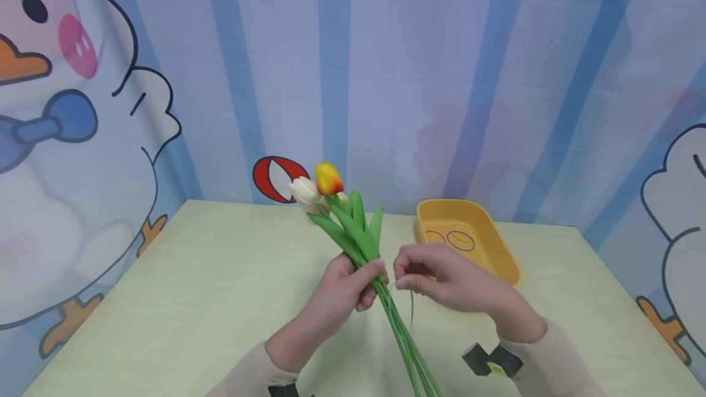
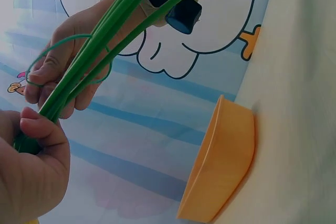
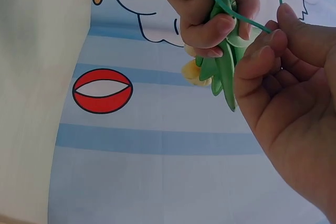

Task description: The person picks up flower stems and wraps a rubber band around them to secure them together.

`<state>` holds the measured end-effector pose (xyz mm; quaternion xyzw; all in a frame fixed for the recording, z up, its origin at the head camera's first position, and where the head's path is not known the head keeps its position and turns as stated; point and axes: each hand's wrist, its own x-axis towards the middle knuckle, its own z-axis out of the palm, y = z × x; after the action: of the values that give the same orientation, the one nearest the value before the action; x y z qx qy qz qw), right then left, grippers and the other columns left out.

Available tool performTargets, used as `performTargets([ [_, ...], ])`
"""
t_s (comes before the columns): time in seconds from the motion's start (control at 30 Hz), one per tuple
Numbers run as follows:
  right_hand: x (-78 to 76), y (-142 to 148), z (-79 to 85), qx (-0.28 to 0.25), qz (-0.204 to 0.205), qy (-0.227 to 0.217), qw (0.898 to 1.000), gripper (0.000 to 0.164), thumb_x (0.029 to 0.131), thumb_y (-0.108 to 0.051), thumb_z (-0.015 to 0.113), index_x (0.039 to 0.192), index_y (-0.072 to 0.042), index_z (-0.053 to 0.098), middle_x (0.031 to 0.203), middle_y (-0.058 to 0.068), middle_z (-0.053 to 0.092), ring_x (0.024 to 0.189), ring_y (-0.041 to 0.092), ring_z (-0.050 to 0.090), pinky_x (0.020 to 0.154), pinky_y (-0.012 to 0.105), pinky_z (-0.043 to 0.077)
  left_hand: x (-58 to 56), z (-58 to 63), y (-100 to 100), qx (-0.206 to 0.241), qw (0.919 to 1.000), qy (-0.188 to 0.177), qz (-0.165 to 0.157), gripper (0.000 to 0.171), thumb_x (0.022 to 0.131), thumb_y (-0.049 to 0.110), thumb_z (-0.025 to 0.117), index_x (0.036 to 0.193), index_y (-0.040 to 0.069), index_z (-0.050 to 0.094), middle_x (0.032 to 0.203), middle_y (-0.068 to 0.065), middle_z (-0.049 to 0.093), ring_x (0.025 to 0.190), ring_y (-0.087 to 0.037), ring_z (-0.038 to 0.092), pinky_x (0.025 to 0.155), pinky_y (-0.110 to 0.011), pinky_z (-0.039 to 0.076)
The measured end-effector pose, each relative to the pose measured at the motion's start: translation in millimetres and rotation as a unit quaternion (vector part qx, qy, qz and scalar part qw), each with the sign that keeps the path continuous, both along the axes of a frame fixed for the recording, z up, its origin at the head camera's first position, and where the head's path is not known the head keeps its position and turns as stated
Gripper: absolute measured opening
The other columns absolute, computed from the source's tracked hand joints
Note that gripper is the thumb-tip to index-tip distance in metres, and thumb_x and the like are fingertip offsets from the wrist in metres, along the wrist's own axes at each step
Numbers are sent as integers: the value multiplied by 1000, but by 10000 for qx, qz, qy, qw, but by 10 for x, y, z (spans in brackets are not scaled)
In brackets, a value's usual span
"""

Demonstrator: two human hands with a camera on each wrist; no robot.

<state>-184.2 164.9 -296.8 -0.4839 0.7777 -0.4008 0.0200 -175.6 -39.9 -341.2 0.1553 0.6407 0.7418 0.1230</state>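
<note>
My left hand (image 1: 343, 291) grips a small bunch of tulips around the stems just below the leaves (image 1: 353, 234). A white tulip (image 1: 304, 191) and a yellow-red tulip (image 1: 329, 178) top the bunch, with a paler bloom partly hidden behind. The green stems (image 2: 113, 24) slant down toward me at the right. To the right of them, my right hand (image 1: 455, 280) pinches a thin green rubber band (image 3: 244, 20) between thumb and fingertips. In the left wrist view the band's stretched loop encircles the stems.
A yellow plastic box (image 1: 504, 256) stands on the pale table (image 1: 220, 274) behind my right hand. Several coloured rubber bands, including a blue one (image 1: 460, 240), lie inside it. A striped cartoon curtain (image 1: 380, 78) closes off the back and sides.
</note>
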Motion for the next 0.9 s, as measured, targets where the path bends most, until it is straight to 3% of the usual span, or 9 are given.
performTargets([
  [0.4, -70, -25, -25, -278, -121, -210, 9993, 6, 94, -4, 59, 90, -8, 56, 72, 0, 49, 63, 9, 45, 55, 25, 42, 47, -26, 57, 8, 9997, -58, -236, 21, 99, 18, 52, 93, -2, 56, 54, 3, 45, 48, -8, 41, 49, -19, 36],
  [0.9, -113, -4, -83, -601, -973, -146, 9933, 8, 92, 1, 60, 89, -6, 57, 79, 7, 53, 64, 13, 48, 57, 24, 45, 127, -45, 68, -33, 9984, -175, -529, 20, 98, 16, 54, 97, -4, 55, 57, 2, 45, 48, -8, 40, 48, -18, 35],
])
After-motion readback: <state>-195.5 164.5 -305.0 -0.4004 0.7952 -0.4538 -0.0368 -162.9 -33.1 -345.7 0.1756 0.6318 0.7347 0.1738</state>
